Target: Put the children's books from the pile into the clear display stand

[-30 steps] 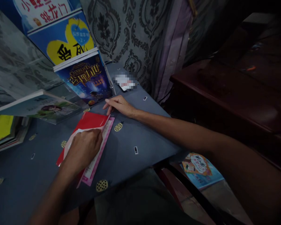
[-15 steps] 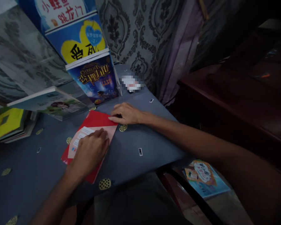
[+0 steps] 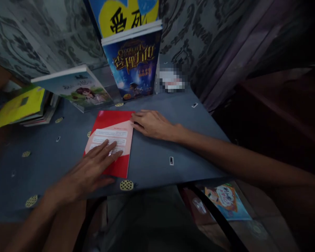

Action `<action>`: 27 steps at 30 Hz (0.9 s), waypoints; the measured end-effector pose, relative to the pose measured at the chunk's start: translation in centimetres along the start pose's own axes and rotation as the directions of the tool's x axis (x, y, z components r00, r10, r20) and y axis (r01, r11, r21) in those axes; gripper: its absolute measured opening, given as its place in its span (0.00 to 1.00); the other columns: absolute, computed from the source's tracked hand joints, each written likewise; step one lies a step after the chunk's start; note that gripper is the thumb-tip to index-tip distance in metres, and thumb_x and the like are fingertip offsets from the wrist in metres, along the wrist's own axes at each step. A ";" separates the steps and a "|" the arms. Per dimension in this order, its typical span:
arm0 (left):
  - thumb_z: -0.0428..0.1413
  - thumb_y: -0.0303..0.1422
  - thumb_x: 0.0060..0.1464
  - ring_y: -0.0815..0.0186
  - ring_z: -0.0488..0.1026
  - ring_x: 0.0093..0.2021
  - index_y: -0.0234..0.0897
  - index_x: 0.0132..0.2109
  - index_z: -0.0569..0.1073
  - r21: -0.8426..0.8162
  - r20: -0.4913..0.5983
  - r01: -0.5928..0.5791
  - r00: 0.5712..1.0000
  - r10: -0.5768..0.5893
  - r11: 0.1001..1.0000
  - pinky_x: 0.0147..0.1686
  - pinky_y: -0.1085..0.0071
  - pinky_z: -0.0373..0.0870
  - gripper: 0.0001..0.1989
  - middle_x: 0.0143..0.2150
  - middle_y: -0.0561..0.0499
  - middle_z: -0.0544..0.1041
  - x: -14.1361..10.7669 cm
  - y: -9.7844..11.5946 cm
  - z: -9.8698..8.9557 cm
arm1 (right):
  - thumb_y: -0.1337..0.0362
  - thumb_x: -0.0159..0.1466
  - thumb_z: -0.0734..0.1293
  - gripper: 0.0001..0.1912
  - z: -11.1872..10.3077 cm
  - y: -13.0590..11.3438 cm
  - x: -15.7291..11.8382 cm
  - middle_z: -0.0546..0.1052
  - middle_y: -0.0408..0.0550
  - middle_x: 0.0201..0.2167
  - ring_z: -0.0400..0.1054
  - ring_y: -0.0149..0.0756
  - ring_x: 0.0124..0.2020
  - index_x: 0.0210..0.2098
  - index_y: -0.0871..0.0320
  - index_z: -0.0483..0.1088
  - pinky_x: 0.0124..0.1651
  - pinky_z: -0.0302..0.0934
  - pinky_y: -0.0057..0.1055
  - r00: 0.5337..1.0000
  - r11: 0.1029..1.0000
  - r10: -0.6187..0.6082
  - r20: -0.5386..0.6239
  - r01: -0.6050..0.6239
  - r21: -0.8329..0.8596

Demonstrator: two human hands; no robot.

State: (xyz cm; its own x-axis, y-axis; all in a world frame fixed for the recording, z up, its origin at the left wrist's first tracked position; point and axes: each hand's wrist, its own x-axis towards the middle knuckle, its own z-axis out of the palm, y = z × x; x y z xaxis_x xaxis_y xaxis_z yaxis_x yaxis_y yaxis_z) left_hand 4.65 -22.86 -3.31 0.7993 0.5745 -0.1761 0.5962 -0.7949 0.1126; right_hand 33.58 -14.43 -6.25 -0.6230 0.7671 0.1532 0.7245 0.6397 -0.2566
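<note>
A red book point(image 3: 117, 116) with a pale pink panel and white text boxes lies flat on the cloth-covered table. My left hand point(image 3: 97, 162) rests on its lower part, palm down, fingers stretched and spread, and hides some of the print. At the upper right edge of the book, my right hand point(image 3: 153, 122) has its fingers bent together, gripping that edge between fingertips and thumb. The far side of this grip is partly hidden.
Beyond the book a dark blue book point(image 3: 135, 66) stands upright in front of a yellow-and-blue one point(image 3: 107, 15). Left of them leans a green-and-blue book point(image 3: 78, 87), near a book pile point(image 3: 23, 103). A blurred white object point(image 3: 172, 79) sits behind; another book point(image 3: 229, 203) lies below the table.
The red book has turned to lie straighter before me. My left hand has flattened and spread its fingers, and my right fingers have closed at the edge. The view has shifted.
</note>
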 end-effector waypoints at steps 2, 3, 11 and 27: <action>0.58 0.36 0.62 0.48 0.52 0.75 0.46 0.73 0.55 0.018 -0.004 -0.001 1.000 0.001 1.000 0.66 0.49 0.65 0.36 0.75 0.44 0.57 0.1 0.5 0.0 | 0.64 0.74 0.58 0.17 1.1 1.2 1.3 0.75 0.61 0.59 0.68 0.47 0.61 0.56 0.64 0.71 0.62 0.60 0.43 0.997 0.992 -0.067 -0.032 0.070 0.101; 0.57 0.34 0.62 0.48 0.54 0.74 0.45 0.73 0.57 0.033 -0.012 0.000 1.000 0.000 0.999 0.65 0.50 0.67 0.35 0.74 0.44 0.59 0.3 0.7 0.1 | 0.65 0.73 0.59 0.18 1.7 1.9 2.0 0.73 0.60 0.61 0.65 0.46 0.64 0.58 0.64 0.70 0.64 0.59 0.43 0.994 0.984 -0.101 -0.040 0.106 0.143; 0.49 0.33 0.67 0.48 0.70 0.65 0.34 0.64 0.69 0.176 -0.152 0.009 0.988 0.018 0.984 0.55 0.53 0.78 0.21 0.64 0.40 0.74 1.4 2.7 -0.2 | 0.62 0.73 0.58 0.20 4.2 3.8 3.8 0.71 0.56 0.65 0.57 0.49 0.70 0.62 0.59 0.68 0.69 0.50 0.53 0.975 0.951 -0.175 -0.138 0.204 0.233; 0.47 0.37 0.69 0.53 0.75 0.61 0.38 0.62 0.73 -0.001 -0.127 0.009 0.992 -0.009 1.000 0.54 0.58 0.80 0.20 0.60 0.44 0.78 1.1 2.5 -1.5 | 0.67 0.71 0.60 0.13 2.3 -1.5 0.6 0.77 0.42 0.25 0.72 0.28 0.29 0.40 0.64 0.77 0.39 0.62 0.26 0.960 0.551 -0.222 -0.170 0.268 0.791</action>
State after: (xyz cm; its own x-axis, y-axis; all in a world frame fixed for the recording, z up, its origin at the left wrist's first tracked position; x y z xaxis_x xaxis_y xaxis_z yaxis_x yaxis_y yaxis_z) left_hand 7.15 -23.97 -1.75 0.7972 0.6015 -0.0519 0.6032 -0.7897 0.1124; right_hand 31.41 -15.05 -7.95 -0.7087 0.6027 0.3667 -0.0009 0.5190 -0.8548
